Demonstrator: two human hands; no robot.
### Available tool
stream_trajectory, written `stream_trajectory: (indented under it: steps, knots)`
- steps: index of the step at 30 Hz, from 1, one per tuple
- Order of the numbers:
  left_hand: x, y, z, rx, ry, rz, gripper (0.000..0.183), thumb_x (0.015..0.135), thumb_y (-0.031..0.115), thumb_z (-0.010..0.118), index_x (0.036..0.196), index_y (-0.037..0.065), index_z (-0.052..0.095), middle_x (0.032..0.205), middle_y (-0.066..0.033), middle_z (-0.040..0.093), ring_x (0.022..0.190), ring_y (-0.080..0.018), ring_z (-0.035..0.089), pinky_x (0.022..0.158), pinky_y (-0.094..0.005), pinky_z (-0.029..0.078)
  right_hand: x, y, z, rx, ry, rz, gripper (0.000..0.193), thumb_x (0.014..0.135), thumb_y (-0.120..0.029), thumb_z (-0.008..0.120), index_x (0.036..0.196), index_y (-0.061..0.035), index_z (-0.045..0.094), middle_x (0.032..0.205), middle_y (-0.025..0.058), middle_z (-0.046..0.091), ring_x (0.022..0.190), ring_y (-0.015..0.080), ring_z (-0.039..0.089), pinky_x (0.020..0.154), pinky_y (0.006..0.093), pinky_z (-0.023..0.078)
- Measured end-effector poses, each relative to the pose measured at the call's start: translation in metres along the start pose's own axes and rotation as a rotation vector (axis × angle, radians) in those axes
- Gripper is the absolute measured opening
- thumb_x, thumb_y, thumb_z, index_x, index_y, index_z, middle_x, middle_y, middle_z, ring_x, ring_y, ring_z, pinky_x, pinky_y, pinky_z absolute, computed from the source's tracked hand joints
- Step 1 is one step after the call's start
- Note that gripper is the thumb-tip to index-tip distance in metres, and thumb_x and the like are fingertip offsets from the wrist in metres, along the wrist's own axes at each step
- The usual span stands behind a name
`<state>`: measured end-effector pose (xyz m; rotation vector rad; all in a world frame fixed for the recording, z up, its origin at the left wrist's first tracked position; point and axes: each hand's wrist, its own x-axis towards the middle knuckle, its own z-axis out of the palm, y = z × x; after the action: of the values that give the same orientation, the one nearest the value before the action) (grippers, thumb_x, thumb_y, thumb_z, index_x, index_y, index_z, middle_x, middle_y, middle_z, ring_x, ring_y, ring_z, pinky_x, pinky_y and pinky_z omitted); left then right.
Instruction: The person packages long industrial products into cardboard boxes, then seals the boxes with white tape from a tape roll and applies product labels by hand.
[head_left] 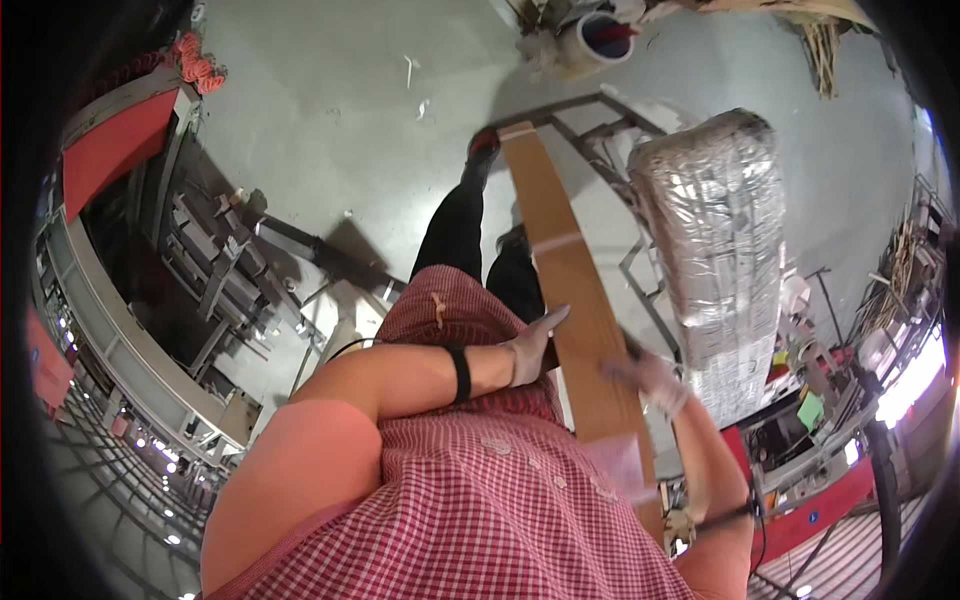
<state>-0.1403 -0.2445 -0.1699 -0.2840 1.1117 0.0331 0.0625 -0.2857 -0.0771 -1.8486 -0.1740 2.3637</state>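
Head view: long cardboard carton (pixel 568 260) beside the person's legs (pixel 449 232).
Left grip (pixel 535 347) is laid flat at its edge; right grip (pixel 652 384), blurred, cannot be judged. Likely stiff; best held by both long edges.

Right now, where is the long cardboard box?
In the head view, the long cardboard box runs just right of centre, between the left hand and the right hand, with the silver wrapped bundle to its right.

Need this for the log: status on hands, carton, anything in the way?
Left hand at left edge of carton; right hand, blurred, at right edge. Pale band across carton. Silver bundle alongside, right.
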Motion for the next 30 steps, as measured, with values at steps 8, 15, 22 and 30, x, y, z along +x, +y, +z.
stream_trajectory:
  steps: [8,15,22,30]
  knots:
    - [-0.131,0.168,0.041,0.118,-0.775,0.305,0.07,0.087,0.046,0.062,0.14,0.005,0.042,0.14,-0.0133,0.048,0.129,-0.0272,0.045,0.112,-0.041,0.031,-0.076,0.307,-0.008,-0.303,0.171,0.132,0.112,0.06,-0.013,0.081,0.149,-0.006,0.013,0.135,0.0182,0.047,0.124,0.0262,0.045,0.103,0.0322,0.039]
    - [-0.22,0.093,0.117,1.316,-1.132,0.824,0.124,0.035,0.02,0.097,0.141,0.005,0.033,0.135,-0.0126,0.05,0.129,-0.0266,0.045,0.109,-0.0446,0.037,-0.02,0.368,0.011,1.017,0.482,-0.043,0.063,0.079,-0.039,0.066,0.132,-0.0091,0.048,0.134,0.0109,0.053,0.123,0.0304,0.049,0.101,0.0453,0.041]
    - [-0.237,0.114,0.156,1.253,-1.043,0.721,0.118,0.055,0.027,0.094,0.149,0.009,0.024,0.144,-0.0067,0.041,0.131,-0.0179,0.038,0.111,-0.0375,0.031,-0.024,0.41,-0.047,0.057,0.516,-0.065,0.088,0.069,-0.042,0.077,0.139,-0.004,0.041,0.139,0.0145,0.048,0.128,0.0312,0.046,0.106,0.0408,0.038]
    - [-0.169,0.274,0.182,0.376,-0.349,0.977,0.071,0.085,0.052,0.063,0.138,0.008,0.044,0.135,-0.0057,0.053,0.126,-0.0202,0.047,0.108,-0.0373,0.034,-0.15,0.09,-0.094,-0.451,0.109,-0.163,0.08,0.069,-0.027,0.081,0.136,0.002,0.045,0.128,0.0178,0.057,0.119,0.0265,0.054,0.102,0.0353,0.041]
